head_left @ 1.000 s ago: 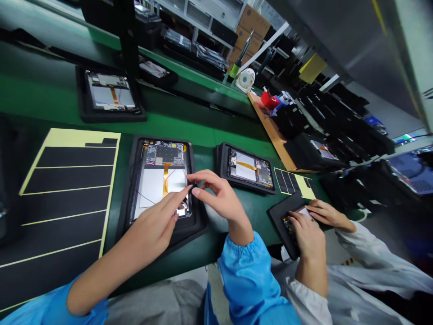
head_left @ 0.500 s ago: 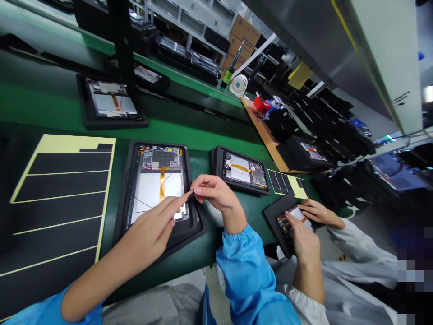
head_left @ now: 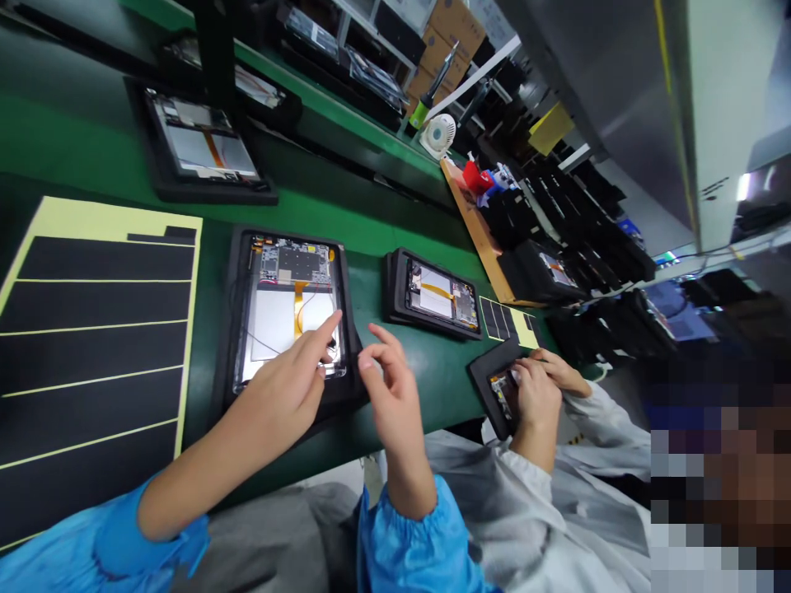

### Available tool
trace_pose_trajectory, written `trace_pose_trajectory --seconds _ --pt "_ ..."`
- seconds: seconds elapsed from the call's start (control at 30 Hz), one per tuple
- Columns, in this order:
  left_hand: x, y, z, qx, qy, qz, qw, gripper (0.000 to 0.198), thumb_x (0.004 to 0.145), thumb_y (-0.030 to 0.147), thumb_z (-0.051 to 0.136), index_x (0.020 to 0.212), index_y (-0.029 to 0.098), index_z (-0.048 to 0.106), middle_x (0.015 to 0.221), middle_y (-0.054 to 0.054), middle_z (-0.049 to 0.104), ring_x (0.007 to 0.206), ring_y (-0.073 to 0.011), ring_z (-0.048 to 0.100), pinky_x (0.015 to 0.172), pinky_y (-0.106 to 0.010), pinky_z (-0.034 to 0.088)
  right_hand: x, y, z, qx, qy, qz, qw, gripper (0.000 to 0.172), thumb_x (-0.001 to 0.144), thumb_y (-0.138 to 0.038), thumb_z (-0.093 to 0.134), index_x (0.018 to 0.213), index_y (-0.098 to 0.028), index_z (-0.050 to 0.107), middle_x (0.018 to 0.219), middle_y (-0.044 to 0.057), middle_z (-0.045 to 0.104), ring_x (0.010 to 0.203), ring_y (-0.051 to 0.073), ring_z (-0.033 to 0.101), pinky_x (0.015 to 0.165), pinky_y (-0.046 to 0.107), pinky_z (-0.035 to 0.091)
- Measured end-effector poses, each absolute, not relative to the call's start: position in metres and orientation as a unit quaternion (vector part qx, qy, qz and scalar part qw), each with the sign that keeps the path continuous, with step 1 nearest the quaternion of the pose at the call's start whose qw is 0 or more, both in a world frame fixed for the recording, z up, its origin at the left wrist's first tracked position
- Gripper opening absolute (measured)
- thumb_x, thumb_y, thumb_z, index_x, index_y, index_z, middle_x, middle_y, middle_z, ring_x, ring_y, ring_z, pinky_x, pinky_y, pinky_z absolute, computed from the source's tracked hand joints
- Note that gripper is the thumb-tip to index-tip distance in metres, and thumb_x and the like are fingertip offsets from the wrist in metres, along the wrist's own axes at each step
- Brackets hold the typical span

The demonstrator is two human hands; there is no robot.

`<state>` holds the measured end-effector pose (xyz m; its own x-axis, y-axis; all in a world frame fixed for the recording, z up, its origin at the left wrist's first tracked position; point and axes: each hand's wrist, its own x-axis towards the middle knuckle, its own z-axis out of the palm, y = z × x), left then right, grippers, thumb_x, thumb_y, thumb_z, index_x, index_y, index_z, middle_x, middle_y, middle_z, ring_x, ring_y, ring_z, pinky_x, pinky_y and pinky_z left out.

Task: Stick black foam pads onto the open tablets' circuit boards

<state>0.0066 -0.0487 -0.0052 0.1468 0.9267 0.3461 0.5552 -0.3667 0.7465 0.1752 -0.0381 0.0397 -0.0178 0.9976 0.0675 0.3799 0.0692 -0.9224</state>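
Observation:
An opened tablet (head_left: 275,313) lies face down in a black tray (head_left: 347,268), its circuit board, pale battery and orange ribbon cable exposed. My left hand (head_left: 287,375) reaches over the tablet's lower right part, index finger stretched out and thumb apart. A small dark spot (head_left: 332,343) shows by its fingertips; whether it is a loose piece or part of the tablet, I cannot tell. Just right of the tray, my right hand (head_left: 395,391) is raised with loosely bent fingers and nothing visible in them.
On the left lies a yellow sheet (head_left: 92,216) with black adhesive-looking strips (head_left: 92,309). Other opened tablets sit in trays behind (head_left: 207,140) and to the right (head_left: 436,292). A co-worker's hands (head_left: 540,387) handle another tablet at the right. A small white fan (head_left: 440,134) stands farther back.
My hands have come apart from a small dark piece held between their fingertips. My right hand has drawn back and down. The co-worker's hands have moved closer together. The view has shifted slightly.

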Motion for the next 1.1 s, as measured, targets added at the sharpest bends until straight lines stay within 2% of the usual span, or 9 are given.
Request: trace_pose_trajectory --seconds 0.07,0.13,0.27,0.57,0.83,1.0,1.03,1.1 --pt "0.009 -0.048 -0.005 0.712 0.512 0.418 0.237 0.061 0.101 0.016 0.033 0.161 0.019 0.027 0.132 -0.012 0.063 0.1 -0.0197 0.073 0.083 -0.031 0.06 0.167 -0.041 0.031 -0.594 -0.612 0.366 0.372 0.013 0.093 -0.029 0.061 0.084 -0.022 0.067 0.15 0.013 0.057 0.152 0.028 0.038 0.123 0.048 0.028" --pt "0.01 -0.047 -0.003 0.702 0.516 0.427 0.242 0.064 0.099 0.013 0.034 0.162 0.02 0.025 0.135 -0.013 0.059 0.101 -0.0203 0.072 0.083 -0.031 0.06 0.16 -0.041 0.023 -0.622 -0.61 0.338 0.356 0.012 0.093 -0.028 0.059 0.086 -0.023 0.068 0.155 0.013 0.053 0.154 0.027 0.036 0.125 0.049 0.027" --pt "0.012 -0.047 -0.001 0.702 0.521 0.425 0.236 0.067 0.096 0.011 0.034 0.162 0.02 0.025 0.14 -0.016 0.052 0.106 -0.0235 0.069 0.09 -0.036 0.059 0.154 -0.04 0.014 -0.642 -0.613 0.305 0.346 0.013 0.094 -0.027 0.058 0.085 -0.023 0.067 0.145 0.015 0.06 0.149 0.025 0.043 0.122 0.047 0.033" --pt "0.013 -0.045 -0.004 0.704 0.537 0.406 0.226 0.064 0.099 0.011 0.034 0.162 0.021 0.026 0.138 -0.015 0.054 0.1 -0.023 0.07 0.079 -0.033 0.06 0.148 -0.042 0.005 -0.635 -0.623 0.263 0.374 0.013 0.096 -0.029 0.056 0.088 -0.022 0.063 0.133 0.014 0.065 0.133 0.025 0.057 0.115 0.044 0.042" --pt "0.013 -0.045 -0.004 0.701 0.532 0.415 0.232 0.061 0.1 0.012 0.033 0.16 0.019 0.03 0.131 -0.015 0.056 0.1 -0.0227 0.069 0.081 -0.033 0.06 0.144 -0.044 0.004 -0.63 -0.617 0.262 0.391 0.009 0.094 -0.027 0.056 0.087 -0.023 0.06 0.125 0.013 0.066 0.128 0.026 0.058 0.112 0.044 0.042" --pt "0.012 -0.045 -0.003 0.694 0.529 0.423 0.243 0.059 0.1 0.014 0.034 0.158 0.019 0.032 0.127 -0.014 0.058 0.1 -0.0226 0.069 0.076 -0.032 0.06 0.142 -0.041 0.002 -0.634 -0.621 0.26 0.38 0.004 0.092 -0.021 0.055 0.092 -0.024 0.057 0.127 0.012 0.064 0.139 0.025 0.05 0.118 0.045 0.038" --pt "0.011 -0.045 -0.003 0.693 0.529 0.424 0.246 0.059 0.1 0.014 0.034 0.158 0.018 0.033 0.126 -0.014 0.058 0.099 -0.0227 0.069 0.075 -0.031 0.06 0.142 -0.04 0.001 -0.636 -0.618 0.259 0.383 0.009 0.091 -0.02 0.055 0.1 -0.024 0.057 0.131 0.012 0.062 0.141 0.025 0.048 0.119 0.045 0.037" --pt "0.011 -0.045 -0.003 0.692 0.529 0.426 0.246 0.059 0.1 0.015 0.034 0.158 0.018 0.034 0.125 -0.014 0.059 0.098 -0.0229 0.07 0.074 -0.032 0.06 0.143 -0.036 0.0 -0.639 -0.607 0.265 0.391 0.033 0.088 -0.02 0.059 0.12 -0.022 0.052 0.139 0.015 0.056 0.141 0.026 0.048 0.12 0.046 0.037"
